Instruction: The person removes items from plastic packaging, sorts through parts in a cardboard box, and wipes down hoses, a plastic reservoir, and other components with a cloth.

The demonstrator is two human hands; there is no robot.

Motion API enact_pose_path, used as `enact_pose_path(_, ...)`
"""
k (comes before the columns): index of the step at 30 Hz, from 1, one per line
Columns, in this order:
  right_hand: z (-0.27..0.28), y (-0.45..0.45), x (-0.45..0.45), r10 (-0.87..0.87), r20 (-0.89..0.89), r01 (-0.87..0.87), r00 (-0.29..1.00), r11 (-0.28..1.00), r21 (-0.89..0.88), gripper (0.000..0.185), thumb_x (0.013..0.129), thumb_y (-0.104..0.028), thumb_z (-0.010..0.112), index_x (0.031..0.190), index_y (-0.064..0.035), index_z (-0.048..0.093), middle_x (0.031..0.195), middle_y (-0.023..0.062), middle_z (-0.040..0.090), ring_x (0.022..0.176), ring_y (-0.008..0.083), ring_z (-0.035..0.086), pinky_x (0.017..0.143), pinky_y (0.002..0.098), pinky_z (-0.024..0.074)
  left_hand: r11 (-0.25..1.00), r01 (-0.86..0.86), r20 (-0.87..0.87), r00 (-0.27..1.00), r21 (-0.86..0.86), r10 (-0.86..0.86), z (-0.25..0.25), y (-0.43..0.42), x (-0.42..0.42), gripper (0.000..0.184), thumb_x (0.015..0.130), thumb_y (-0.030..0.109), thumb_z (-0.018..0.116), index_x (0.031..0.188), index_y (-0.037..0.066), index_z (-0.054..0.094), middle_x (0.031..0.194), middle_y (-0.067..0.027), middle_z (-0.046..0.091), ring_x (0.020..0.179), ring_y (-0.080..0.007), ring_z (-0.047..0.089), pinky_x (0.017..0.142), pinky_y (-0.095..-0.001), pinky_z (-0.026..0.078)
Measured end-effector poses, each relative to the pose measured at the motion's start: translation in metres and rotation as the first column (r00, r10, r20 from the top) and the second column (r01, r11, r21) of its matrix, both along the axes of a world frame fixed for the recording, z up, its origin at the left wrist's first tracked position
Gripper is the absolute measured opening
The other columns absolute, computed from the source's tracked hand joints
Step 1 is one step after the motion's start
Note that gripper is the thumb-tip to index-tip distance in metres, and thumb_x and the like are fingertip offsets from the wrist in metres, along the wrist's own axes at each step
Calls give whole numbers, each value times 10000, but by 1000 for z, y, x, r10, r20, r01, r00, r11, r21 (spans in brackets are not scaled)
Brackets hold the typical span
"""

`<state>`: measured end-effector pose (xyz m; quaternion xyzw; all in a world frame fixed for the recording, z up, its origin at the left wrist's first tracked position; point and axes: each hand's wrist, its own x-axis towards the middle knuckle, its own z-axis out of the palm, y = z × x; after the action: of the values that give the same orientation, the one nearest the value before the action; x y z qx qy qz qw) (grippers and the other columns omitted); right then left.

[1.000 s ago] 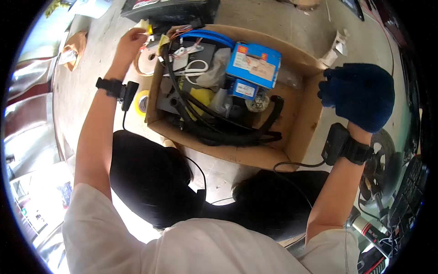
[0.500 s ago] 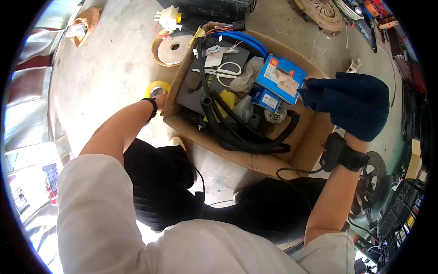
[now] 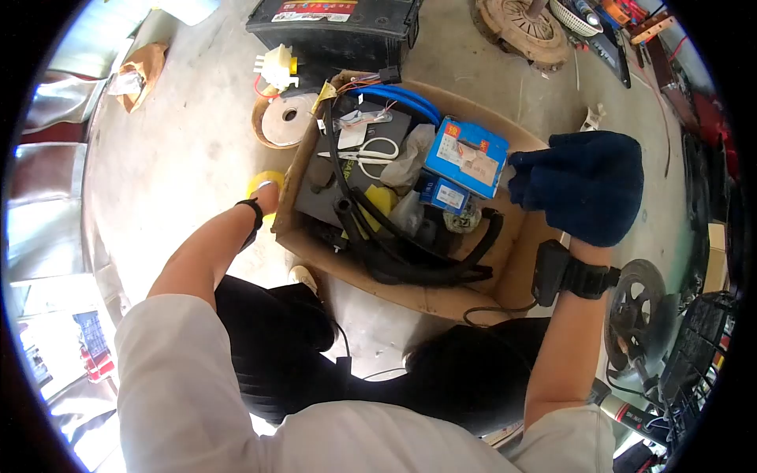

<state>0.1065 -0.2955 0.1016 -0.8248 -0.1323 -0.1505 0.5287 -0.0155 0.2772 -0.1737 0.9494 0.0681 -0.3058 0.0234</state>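
My left hand [image 3: 269, 197] is at the left outer side of an open cardboard box [image 3: 371, 288], closed on a yellow roll of tape [image 3: 254, 183]; its fingertips are mostly hidden. A dark blue cloth [image 3: 587, 185] covers my right hand and hangs over the box's right edge. My right fingers are hidden under it, and the hand seems to grip the fabric. Inside the box lie a blue carton [image 3: 467, 156], a smaller blue box [image 3: 444, 194], white-handled scissors [image 3: 371, 154], black rubber hoses [image 3: 426, 276], a blue coiled tube [image 3: 402, 96] and plastic bags.
Beyond the box stand a black battery [image 3: 339, 39], a white plastic part [image 3: 277, 67] and a round disc roll [image 3: 288, 120]. A rusty clutch plate [image 3: 524, 31] lies at the upper right. A dark wheel [image 3: 637, 307] is beside my right forearm. Brown paper [image 3: 143, 75] lies far left.
The view has shifted, so the box sits lower and more of the battery shows. The tape roll looks more tilted in my left hand. The cloth stays over my right hand.
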Motion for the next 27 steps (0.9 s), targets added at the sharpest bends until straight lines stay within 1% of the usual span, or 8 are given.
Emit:
enact_pose_path(5, 8, 4, -8, 13, -21, -12, 1000, 998, 58, 411, 722, -6, 694, 1085, 46, 509, 1054, 176, 621, 924, 247, 630, 762, 342, 534, 983, -174, 213, 960, -52, 181, 58, -24, 57, 361, 750, 227, 616, 1019, -3, 542, 948, -240, 622, 938, -378, 598, 792, -445, 476)
enact_pose_path(9, 19, 6, -19, 21, -44, -16, 999, 995, 96, 422, 707, 12, 705, 1078, 51, 507, 1050, 182, 622, 914, 248, 636, 746, 341, 545, 944, -197, 646, 691, -265, 325, 76, 6, 146, 520, 715, 231, 693, 1125, -6, 478, 939, -262, 616, 923, -361, 604, 793, -432, 485)
enact_pose_path(11, 27, 7, -29, 28, -58, -21, 998, 993, 117, 428, 699, 21, 710, 1074, 53, 506, 1048, 186, 622, 910, 249, 640, 737, 341, 550, 842, -353, 659, 524, -407, 539, 104, 3, 178, 696, 672, 283, 748, 1212, -23, 432, 1057, -285, 567, 994, -356, 571, 832, -419, 468)
enact_pose_path(12, 30, 8, -35, 34, -74, -25, 997, 992, 123, 431, 695, 25, 713, 1072, 54, 505, 1046, 187, 622, 907, 249, 642, 733, 341, 553, 959, -280, 696, 678, -52, 236, 95, 19, 190, 781, 662, 327, 761, 1240, -51, 395, 1127, -292, 519, 1039, -367, 538, 866, -415, 450)
enact_pose_path(14, 39, 8, -49, 56, -105, -41, 993, 990, 137, 437, 688, 34, 719, 1068, 56, 504, 1044, 190, 622, 903, 250, 645, 725, 340, 558, 767, -445, 653, 414, -462, 633, 105, 5, 206, 975, 637, 482, 765, 1298, -81, 321, 1281, -308, 382, 1166, -397, 430, 957, -412, 390)
enact_pose_path(17, 52, 16, -67, 102, -178, -79, 979, 988, 133, 447, 676, 48, 727, 1062, 60, 502, 1041, 195, 623, 895, 251, 650, 712, 339, 567, 659, -556, 564, 363, -507, 741, 86, 12, 237, 1104, 556, 571, 771, 1280, -124, 310, 1238, -331, 436, 1158, -390, 469, 959, -400, 399)
enact_pose_path(22, 54, 6, -82, 9, -319, -61, 948, 986, -152, 527, 650, 63, 745, 1104, 51, 477, 1049, 180, 625, 912, 254, 649, 759, 360, 564, 576, -573, 515, 287, -584, 808, 50, 27, 260, 828, 598, 477, 750, 1097, -141, 516, 1061, -253, 603, 1015, -342, 588, 861, -367, 459)
enact_pose_path(27, 46, 24, -78, 25, -350, -25, 936, 1000, 6, 594, 647, 88, 735, 1168, 16, 460, 1094, 156, 613, 953, 256, 633, 820, 379, 541, 255, -282, 252, 49, -925, 967, 68, 31, 239, 489, 670, 374, 736, 820, -81, 637, 756, -144, 634, 771, -276, 631, 696, -346, 489)
